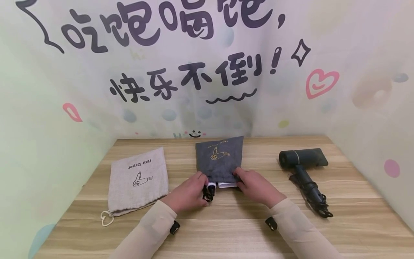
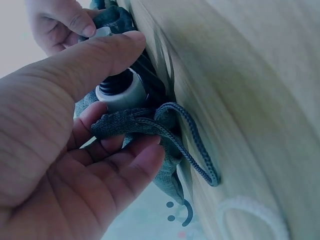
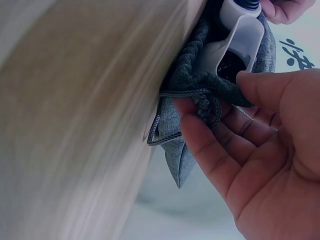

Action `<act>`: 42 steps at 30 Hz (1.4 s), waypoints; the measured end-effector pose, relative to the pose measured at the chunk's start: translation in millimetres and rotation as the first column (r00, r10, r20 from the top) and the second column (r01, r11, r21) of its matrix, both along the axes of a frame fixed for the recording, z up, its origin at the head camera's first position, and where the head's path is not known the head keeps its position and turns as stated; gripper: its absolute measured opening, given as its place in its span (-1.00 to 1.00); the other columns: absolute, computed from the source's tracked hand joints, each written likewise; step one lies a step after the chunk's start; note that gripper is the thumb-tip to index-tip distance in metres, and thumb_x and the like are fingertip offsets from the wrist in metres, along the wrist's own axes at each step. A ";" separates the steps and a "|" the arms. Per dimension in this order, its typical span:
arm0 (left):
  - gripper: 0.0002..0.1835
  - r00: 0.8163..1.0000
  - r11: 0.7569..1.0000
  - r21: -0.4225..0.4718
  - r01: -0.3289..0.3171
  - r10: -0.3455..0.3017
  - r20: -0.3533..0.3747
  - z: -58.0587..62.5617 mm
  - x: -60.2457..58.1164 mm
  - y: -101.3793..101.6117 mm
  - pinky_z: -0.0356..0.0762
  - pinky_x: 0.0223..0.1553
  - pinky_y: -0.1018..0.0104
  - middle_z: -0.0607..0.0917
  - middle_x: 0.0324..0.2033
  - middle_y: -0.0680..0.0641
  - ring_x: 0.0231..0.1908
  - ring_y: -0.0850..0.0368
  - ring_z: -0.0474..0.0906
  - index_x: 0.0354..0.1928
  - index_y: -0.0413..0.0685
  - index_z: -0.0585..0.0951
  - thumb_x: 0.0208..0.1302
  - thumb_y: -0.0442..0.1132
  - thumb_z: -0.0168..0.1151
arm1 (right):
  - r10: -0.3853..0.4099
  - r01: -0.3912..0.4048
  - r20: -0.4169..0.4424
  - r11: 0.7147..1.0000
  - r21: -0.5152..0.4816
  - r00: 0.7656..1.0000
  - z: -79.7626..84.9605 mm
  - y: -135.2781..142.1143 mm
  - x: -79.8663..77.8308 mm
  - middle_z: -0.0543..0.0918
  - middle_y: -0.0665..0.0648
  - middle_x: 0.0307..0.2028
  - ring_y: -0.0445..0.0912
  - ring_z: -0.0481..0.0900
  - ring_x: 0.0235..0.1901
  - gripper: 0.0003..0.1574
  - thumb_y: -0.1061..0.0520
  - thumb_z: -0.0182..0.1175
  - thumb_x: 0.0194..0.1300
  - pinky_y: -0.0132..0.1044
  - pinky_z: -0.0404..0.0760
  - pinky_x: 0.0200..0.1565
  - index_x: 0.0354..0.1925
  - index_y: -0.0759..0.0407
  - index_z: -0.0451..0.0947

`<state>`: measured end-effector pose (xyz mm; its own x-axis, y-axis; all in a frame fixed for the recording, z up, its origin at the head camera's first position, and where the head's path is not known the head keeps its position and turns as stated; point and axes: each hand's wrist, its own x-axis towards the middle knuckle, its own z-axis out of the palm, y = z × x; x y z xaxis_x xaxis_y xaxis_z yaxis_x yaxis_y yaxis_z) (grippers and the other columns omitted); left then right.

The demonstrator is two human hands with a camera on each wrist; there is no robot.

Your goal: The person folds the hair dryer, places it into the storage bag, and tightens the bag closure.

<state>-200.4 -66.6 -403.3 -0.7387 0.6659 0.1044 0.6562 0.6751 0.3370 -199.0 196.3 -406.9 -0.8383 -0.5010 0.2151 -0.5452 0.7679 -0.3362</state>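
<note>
A dark grey drawstring bag (image 1: 220, 158) with a gold hair dryer print lies in the middle of the table, its mouth towards me. Inside the mouth, parts of a white hair dryer (image 3: 245, 40) show, with a black cord (image 1: 209, 193) hanging out at the left. My left hand (image 1: 191, 192) holds the left side of the mouth, fingers curled at the hem and thumb lying across by the cord. The right hand (image 1: 258, 187) pinches the hem at the right corner. Loops of drawstring (image 2: 200, 145) hang by both hands. Most of the white dryer is hidden in the bag.
A beige drawstring bag (image 1: 139, 183) printed "Hair Dryer" lies flat at the left, a white heart-shaped cord loop (image 1: 106, 218) at its corner. On the right rests a black hair dryer (image 1: 304, 158) with its cord wrapped around the handle. A printed cloth backdrop (image 1: 181, 108) rises behind the table.
</note>
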 end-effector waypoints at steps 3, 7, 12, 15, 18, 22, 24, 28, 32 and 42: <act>-0.47 1.000 1.000 0.015 -0.007 0.007 0.005 0.2 -0.1 -0.2 0.52 -0.12 0.28 0.45 -0.19 -0.02 -0.28 0.19 0.41 -0.08 -0.19 0.48 -0.02 -0.18 0.56 | -0.003 0.003 -0.007 1.000 -0.003 1.000 0.1 -0.3 0.4 0.63 0.03 -0.40 -0.18 0.58 -0.42 -0.78 0.28 0.26 0.32 -0.20 0.55 -0.36 -0.08 0.17 0.48; -0.49 1.000 0.999 0.042 -0.021 0.020 0.018 1.1 0.3 -0.5 0.52 -0.15 0.26 0.46 -0.20 -0.02 -0.31 0.19 0.40 -0.08 -0.18 0.49 0.05 -0.12 0.55 | -0.028 0.028 -0.002 1.000 -0.004 1.000 0.9 -0.6 1.1 0.60 -0.01 -0.43 -0.21 0.52 -0.46 -0.76 0.23 0.30 0.31 -0.22 0.52 -0.38 -0.09 0.16 0.48; -0.53 0.999 0.998 0.059 -0.039 0.037 0.032 2.1 1.4 -1.0 0.55 -0.10 0.22 0.48 -0.20 -0.01 -0.27 0.18 0.45 -0.10 -0.16 0.49 0.12 -0.06 0.50 | -0.061 0.061 -0.002 0.998 0.009 0.998 1.7 -1.2 1.8 0.53 -0.06 -0.49 -0.22 0.43 -0.53 -0.69 0.16 0.37 0.26 -0.26 0.48 -0.42 -0.10 0.17 0.48; -0.55 0.999 0.997 0.063 -0.040 0.038 0.033 2.7 1.9 -0.4 0.56 -0.09 0.21 0.49 -0.20 -0.01 -0.25 0.17 0.47 -0.12 -0.15 0.49 0.15 -0.04 0.48 | -0.067 0.067 0.000 0.998 0.008 0.998 2.3 -1.2 2.3 0.53 -0.05 -0.49 -0.21 0.43 -0.53 -0.68 0.17 0.38 0.24 -0.25 0.48 -0.42 -0.10 0.18 0.48; -0.56 0.999 0.997 0.065 -0.040 0.038 0.033 3.6 2.1 0.5 0.54 -0.12 0.20 0.50 -0.21 -0.02 -0.26 0.16 0.46 -0.14 -0.15 0.49 0.16 -0.04 0.47 | -0.076 0.076 0.004 0.997 0.008 0.997 3.4 -0.7 2.8 0.55 -0.03 -0.48 -0.21 0.44 -0.52 -0.68 0.18 0.37 0.24 -0.24 0.49 -0.41 -0.09 0.19 0.49; -0.61 0.999 0.996 0.074 -0.046 0.045 0.019 5.5 2.0 1.4 0.51 -0.20 0.21 0.50 -0.26 0.00 -0.31 0.16 0.44 -0.19 -0.12 0.48 0.18 -0.05 0.45 | -0.090 0.090 0.019 0.996 0.009 0.996 4.9 0.3 3.1 0.54 -0.03 -0.52 -0.20 0.42 -0.55 -0.68 0.24 0.32 0.24 -0.24 0.48 -0.43 -0.05 0.22 0.50; -0.66 0.999 0.995 0.081 -0.051 0.051 -0.001 6.3 2.0 1.6 0.49 -0.24 0.24 0.48 -0.31 0.04 -0.34 0.17 0.42 -0.23 -0.09 0.47 0.21 -0.08 0.43 | -0.094 0.093 0.036 0.996 0.006 0.995 5.3 0.7 2.9 0.52 -0.04 -0.54 -0.19 0.41 -0.56 -0.68 0.27 0.29 0.23 -0.24 0.46 -0.44 -0.04 0.23 0.50; -0.72 0.996 0.991 0.109 -0.073 0.077 -0.041 6.2 1.2 2.5 0.44 -0.29 0.27 0.43 -0.38 0.09 -0.37 0.17 0.39 -0.31 -0.03 0.44 0.25 -0.16 0.40 | -0.092 0.092 0.060 0.996 0.001 0.994 5.4 0.3 2.6 0.49 -0.07 -0.55 -0.20 0.40 -0.57 -0.67 0.27 0.27 0.23 -0.26 0.45 -0.45 -0.03 0.22 0.50; -0.71 0.994 0.988 0.127 -0.086 0.094 -0.058 5.4 -0.1 3.7 0.43 -0.31 0.26 0.42 -0.40 0.10 -0.39 0.16 0.37 -0.34 -0.01 0.42 0.22 -0.22 0.42 | -0.089 0.089 0.052 0.996 0.002 0.995 4.9 -0.5 2.2 0.49 -0.07 -0.54 -0.20 0.40 -0.56 -0.67 0.27 0.28 0.21 -0.26 0.45 -0.44 -0.04 0.21 0.50; -0.69 0.990 0.990 0.120 -0.077 0.091 -0.109 3.1 -3.8 4.8 0.40 -0.36 0.28 0.38 -0.45 0.09 -0.44 0.15 0.34 -0.36 0.00 0.38 0.14 -0.44 0.36 | -0.099 0.099 0.057 0.995 0.011 0.993 7.5 -0.4 1.8 0.49 -0.08 -0.54 -0.18 0.39 -0.56 -0.67 0.26 0.27 0.21 -0.24 0.44 -0.43 -0.03 0.20 0.53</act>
<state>-204.3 -61.8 -400.3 -0.7702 0.5807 0.2638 0.6376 0.6904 0.3418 -197.2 195.9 -399.4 -0.8947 -0.4164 0.1615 -0.4463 0.8202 -0.3579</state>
